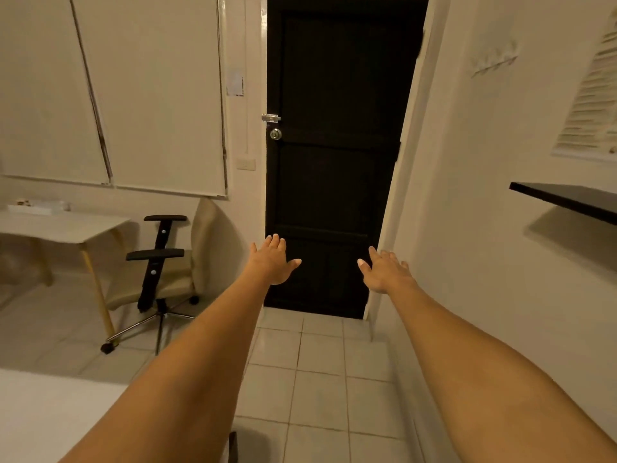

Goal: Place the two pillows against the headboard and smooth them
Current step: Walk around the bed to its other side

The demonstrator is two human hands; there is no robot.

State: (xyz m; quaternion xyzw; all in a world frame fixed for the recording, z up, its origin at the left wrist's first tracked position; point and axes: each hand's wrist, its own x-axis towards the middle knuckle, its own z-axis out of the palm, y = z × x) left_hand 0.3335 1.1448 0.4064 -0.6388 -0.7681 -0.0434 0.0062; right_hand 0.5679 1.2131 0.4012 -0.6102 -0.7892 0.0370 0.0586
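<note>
Left hand (272, 260), right hand (384, 270): fingers spread, empty, extended toward door (337, 155). Pillows, headboard out of view; bearing, nearer hand undeterminable.

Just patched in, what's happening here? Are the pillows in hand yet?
Not yet. Both arms are stretched forward with the left hand and right hand open and empty, fingers spread, touching nothing. The camera faces a closed dark door across a tiled floor, with an office chair and a white desk to the left. No pillow or headboard is in view; only a pale corner, possibly the bed, shows at lower left.
</note>
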